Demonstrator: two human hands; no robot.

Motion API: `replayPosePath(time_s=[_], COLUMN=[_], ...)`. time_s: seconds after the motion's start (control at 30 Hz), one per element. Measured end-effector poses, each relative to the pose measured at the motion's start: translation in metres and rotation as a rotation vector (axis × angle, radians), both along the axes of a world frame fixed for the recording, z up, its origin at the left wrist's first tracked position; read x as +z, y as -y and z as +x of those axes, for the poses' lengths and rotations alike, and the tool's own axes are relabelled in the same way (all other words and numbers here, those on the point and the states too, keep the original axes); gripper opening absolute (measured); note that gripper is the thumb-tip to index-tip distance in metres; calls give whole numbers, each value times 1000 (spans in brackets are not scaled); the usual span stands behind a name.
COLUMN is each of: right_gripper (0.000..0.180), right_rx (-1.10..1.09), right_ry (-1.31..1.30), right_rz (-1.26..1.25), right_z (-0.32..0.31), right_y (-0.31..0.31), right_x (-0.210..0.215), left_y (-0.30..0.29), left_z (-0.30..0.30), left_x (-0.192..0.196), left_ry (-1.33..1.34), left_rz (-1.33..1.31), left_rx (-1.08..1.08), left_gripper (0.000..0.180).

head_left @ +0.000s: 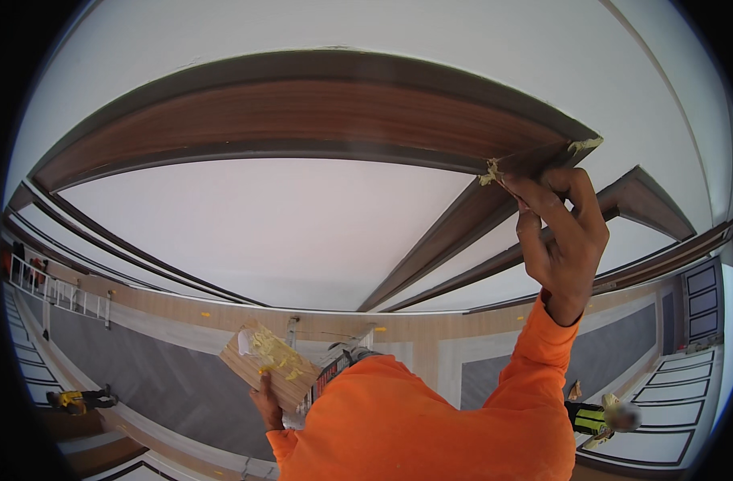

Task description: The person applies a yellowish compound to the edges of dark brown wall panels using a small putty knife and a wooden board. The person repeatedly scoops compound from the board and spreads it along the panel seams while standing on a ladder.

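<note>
My left hand (266, 403) grips the edge of a light wood-grain board (300, 393) at waist height. Soft yellow putty (277, 353) is smeared over the board, beside a small whitish patch. Raised overhead, my right hand (571, 240) is at the corner of a dark brown moulding (302, 112) with a reddish-brown inner band. Its thumb and forefinger pinch together; a thin dark edge shows at their tips, too little to name. Ragged yellow putty (489, 171) sits at the inner corner just by the fingertips. More putty (586, 145) lies on the outer corner.
A stepladder part (293, 327) shows below, near the board. At the far left stands a pale ladder (58, 293). One person in yellow (79, 401) is down at left, another in a reflective vest (591, 418) at lower right. A second brown moulding (647, 200) runs at right.
</note>
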State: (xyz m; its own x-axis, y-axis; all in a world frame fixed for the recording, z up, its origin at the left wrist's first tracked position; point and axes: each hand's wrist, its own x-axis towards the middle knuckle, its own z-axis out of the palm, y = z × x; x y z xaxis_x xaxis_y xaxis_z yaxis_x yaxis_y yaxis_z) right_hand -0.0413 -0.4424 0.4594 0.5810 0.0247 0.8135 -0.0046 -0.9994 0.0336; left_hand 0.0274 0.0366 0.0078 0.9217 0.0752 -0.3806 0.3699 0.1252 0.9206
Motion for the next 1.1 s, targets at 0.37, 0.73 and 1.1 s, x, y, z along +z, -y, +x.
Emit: replayPosePath(time_s=[0.37,0.73,1.1], right_gripper=[41,39,41], right_rx=[-11,2,9], right_ry=[-45,-76,-106], right_rz=[14,39,-14], right_z=[2,7,4], right_y=[0,2,0], right_x=[7,15,20], left_y=[-4,-1,-2], left_z=[1,0,-1], left_x=[-8,-4,-3], left_ry=[12,-4,-36], left_rz=[12,12,39], left_rx=[-7,15,43], left_gripper=[53,55,56])
